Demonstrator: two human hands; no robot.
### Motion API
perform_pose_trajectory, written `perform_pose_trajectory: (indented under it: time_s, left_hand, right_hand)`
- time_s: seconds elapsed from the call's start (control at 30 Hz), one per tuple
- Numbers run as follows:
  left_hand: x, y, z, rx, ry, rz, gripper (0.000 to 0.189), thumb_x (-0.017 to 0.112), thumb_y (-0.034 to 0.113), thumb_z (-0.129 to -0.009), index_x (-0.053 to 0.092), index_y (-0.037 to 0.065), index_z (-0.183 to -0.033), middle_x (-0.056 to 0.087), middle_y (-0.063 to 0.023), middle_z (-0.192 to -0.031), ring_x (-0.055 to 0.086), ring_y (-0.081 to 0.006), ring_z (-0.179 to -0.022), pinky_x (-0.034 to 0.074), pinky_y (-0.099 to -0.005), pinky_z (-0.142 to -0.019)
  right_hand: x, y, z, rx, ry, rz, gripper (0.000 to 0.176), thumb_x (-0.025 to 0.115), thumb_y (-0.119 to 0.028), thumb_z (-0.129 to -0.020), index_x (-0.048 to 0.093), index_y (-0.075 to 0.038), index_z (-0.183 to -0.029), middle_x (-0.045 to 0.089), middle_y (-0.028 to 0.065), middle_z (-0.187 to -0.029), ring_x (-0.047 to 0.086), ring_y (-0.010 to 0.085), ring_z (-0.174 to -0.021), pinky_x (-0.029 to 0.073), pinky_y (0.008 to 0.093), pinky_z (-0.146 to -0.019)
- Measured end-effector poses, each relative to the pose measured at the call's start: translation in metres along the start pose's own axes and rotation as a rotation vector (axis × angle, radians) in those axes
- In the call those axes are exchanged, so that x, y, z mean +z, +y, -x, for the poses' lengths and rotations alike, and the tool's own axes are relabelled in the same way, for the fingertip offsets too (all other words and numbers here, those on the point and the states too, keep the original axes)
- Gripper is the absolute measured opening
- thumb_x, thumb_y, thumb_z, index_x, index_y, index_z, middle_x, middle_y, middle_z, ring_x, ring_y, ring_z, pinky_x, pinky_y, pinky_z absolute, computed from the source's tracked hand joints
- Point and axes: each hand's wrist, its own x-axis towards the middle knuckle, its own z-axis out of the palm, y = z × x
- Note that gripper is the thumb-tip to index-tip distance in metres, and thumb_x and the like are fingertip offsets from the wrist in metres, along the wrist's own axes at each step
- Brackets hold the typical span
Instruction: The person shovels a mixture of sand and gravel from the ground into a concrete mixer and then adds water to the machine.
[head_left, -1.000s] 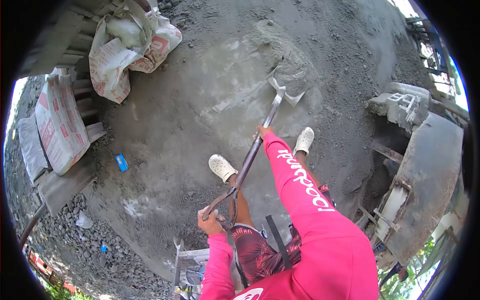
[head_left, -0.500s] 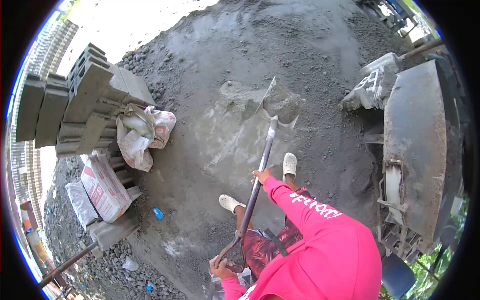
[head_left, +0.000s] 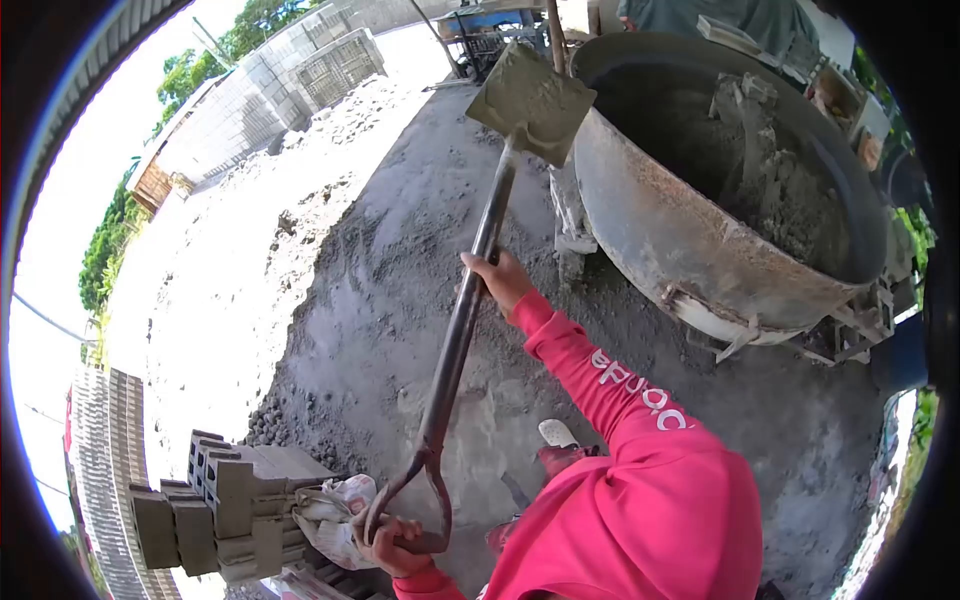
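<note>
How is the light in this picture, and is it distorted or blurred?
Head view: hard daylight, the ground at left washed out nearly white; strong fisheye curves the drum and blackens the corners; shovel looks sharp.

Ground: bare, grey, cement-dusted, fills centre of frame. Pale sand heap spreads across upper left. Dark gravel strewn at heap's lower edge. Blocks stacked lower left; crumpled bag lies against them. Mixer stands on its frame, upper right. Pale smear of mix sits lower centre.
</note>
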Motion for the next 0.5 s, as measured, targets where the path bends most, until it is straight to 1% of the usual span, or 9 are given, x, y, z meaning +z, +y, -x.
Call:
perform_pose_trajectory:
  time_s: [0.07,0.17,0.2,0.23,0.27,0.3,0.33,0.4,0.5]
  left_hand:
    - [0.088,0.038,-0.014,0.076,-0.137,0.025,0.026,0.043,0.002,-0.064,0.044,0.0,-0.091,0.041,-0.0045,-0.054,0.037,-0.0116,-0.037,0.039,-0.0261,-0.037]
    - [0.188,0.054,-0.014,0.297,-0.408,-0.212,0.028,0.053,-0.005,-0.066,0.047,-0.001,-0.092,0.049,-0.005,-0.06,0.047,-0.0102,-0.046,0.041,-0.027,-0.041]
    - [0.214,0.044,-0.016,0.648,-0.497,-0.372,0.029,0.054,-0.005,-0.066,0.049,0.0,-0.094,0.048,-0.0053,-0.06,0.047,-0.0118,-0.046,0.041,-0.0264,-0.043]
    - [0.233,0.032,-0.016,0.998,-0.583,-0.541,0.031,0.055,-0.005,-0.066,0.051,0.002,-0.096,0.048,-0.0056,-0.06,0.047,-0.0134,-0.045,0.041,-0.0257,-0.046]
    - [0.245,0.019,-0.008,1.025,-0.71,-0.567,0.032,0.058,-0.004,-0.063,0.052,0.002,-0.095,0.048,-0.0061,-0.059,0.048,-0.0153,-0.046,0.042,-0.026,-0.047]
    - [0.249,0.009,-0.001,1.048,-0.847,-0.592,0.034,0.061,-0.004,-0.061,0.052,0.002,-0.093,0.049,-0.0065,-0.058,0.05,-0.0172,-0.046,0.043,-0.0263,-0.047]
    - [0.241,0.004,-0.003,1.045,-0.854,-0.593,0.034,0.061,-0.004,-0.061,0.052,0.002,-0.093,0.049,-0.0065,-0.058,0.05,-0.0172,-0.046,0.043,-0.0263,-0.047]
    - [0.228,-0.012,-0.005,1.227,-0.991,-0.593,0.043,0.063,-0.005,-0.054,0.051,0.002,-0.095,0.049,-0.006,-0.057,0.051,-0.0204,-0.046,0.042,-0.0279,-0.045]
    - [0.202,-0.028,-0.029,1.319,-0.932,-0.48,0.049,0.062,-0.007,-0.05,0.05,0.003,-0.097,0.049,-0.0054,-0.056,0.05,-0.0204,-0.045,0.041,-0.0288,-0.044]
  right_hand:
    - [-0.015,-0.066,-0.028,-0.168,0.095,-0.058,0.032,0.058,-0.036,-0.079,0.047,-0.006,-0.084,0.049,0.0007,-0.064,0.047,0.0085,-0.047,0.041,0.023,-0.041]
    - [-0.069,-0.127,-0.079,-0.231,0.173,-0.207,0.038,0.05,-0.048,-0.081,0.047,-0.01,-0.08,0.045,-0.001,-0.062,0.046,0.0106,-0.046,0.037,0.0249,-0.037]
    - [-0.094,-0.142,-0.094,-0.187,0.242,-0.197,0.037,0.049,-0.047,-0.081,0.048,-0.011,-0.079,0.048,0.0001,-0.062,0.049,0.0112,-0.048,0.037,0.026,-0.037]
    - [-0.137,-0.139,-0.138,-0.21,0.19,-0.206,0.042,0.042,-0.052,-0.082,0.048,-0.011,-0.082,0.049,0.0034,-0.057,0.049,0.016,-0.04,0.035,0.0279,-0.03]
    - [-0.162,-0.156,-0.137,-0.044,0.288,0.027,0.042,0.041,-0.052,-0.082,0.048,-0.011,-0.08,0.049,0.0043,-0.055,0.049,0.0164,-0.039,0.034,0.028,-0.03]
    - [-0.184,-0.155,-0.14,-0.079,0.26,0.135,0.045,0.041,-0.054,-0.082,0.049,-0.01,-0.081,0.051,0.003,-0.056,0.05,0.0151,-0.041,0.034,0.0281,-0.03]
    - [-0.177,-0.155,-0.122,-0.079,0.274,0.059,0.044,0.044,-0.053,-0.081,0.05,-0.009,-0.081,0.052,0.0024,-0.056,0.05,0.0143,-0.042,0.035,0.0278,-0.031]
    - [-0.164,-0.167,-0.102,-0.084,0.275,0.014,0.043,0.047,-0.052,-0.08,0.051,-0.009,-0.08,0.053,0.0017,-0.056,0.051,0.0136,-0.042,0.036,0.0274,-0.033]
    - [-0.137,-0.174,-0.077,-0.166,0.301,0.026,0.03,0.06,-0.038,-0.077,0.055,-0.009,-0.076,0.055,0.0019,-0.058,0.052,0.013,-0.045,0.041,0.0267,-0.042]
